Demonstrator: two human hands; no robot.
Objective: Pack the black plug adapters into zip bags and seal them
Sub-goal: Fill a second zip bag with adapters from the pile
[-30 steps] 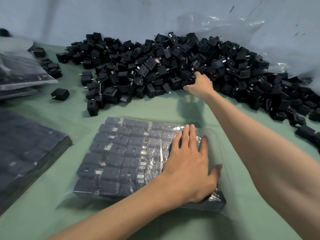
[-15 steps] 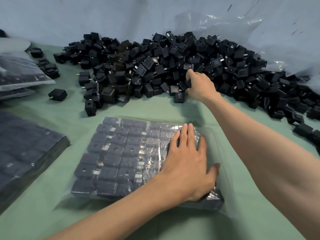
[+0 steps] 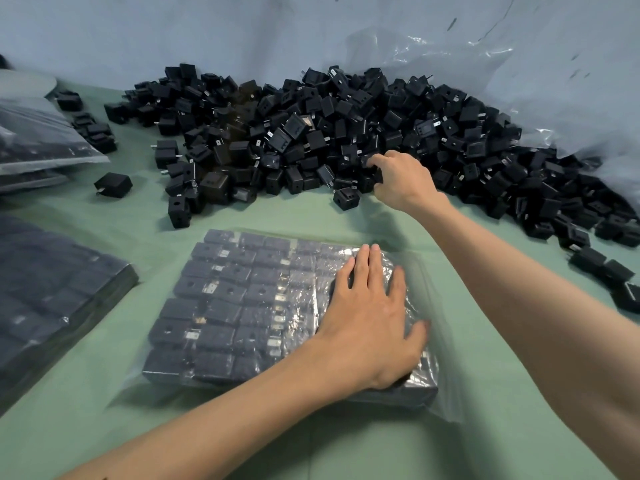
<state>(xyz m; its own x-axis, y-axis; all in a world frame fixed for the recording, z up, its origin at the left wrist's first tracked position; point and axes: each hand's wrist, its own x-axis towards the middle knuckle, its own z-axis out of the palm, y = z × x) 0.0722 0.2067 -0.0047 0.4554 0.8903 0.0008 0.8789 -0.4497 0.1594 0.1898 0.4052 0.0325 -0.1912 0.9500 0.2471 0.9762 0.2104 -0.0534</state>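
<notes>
A clear zip bag (image 3: 242,306) lies flat on the green table (image 3: 485,427), filled with neat rows of black plug adapters. My left hand (image 3: 370,323) rests flat on its right part, fingers straight, thumb at the bag's right edge. Behind it spreads a large heap of loose black adapters (image 3: 311,133). My right hand (image 3: 398,178) reaches into the heap's front edge, its fingers curled round a black adapter there. One adapter (image 3: 346,198) sits alone just left of that hand.
Filled bags of adapters lie at the left (image 3: 52,299) and far left (image 3: 38,140). A single adapter (image 3: 113,184) sits apart on the cloth. Crumpled clear plastic sheeting (image 3: 536,109) rises behind the heap at right. More loose adapters (image 3: 609,271) trail along the right edge.
My right hand has moved left along the heap's front edge and closed on an adapter. One adapter now lies apart from the heap beside it. My left hand stays on the bag.
</notes>
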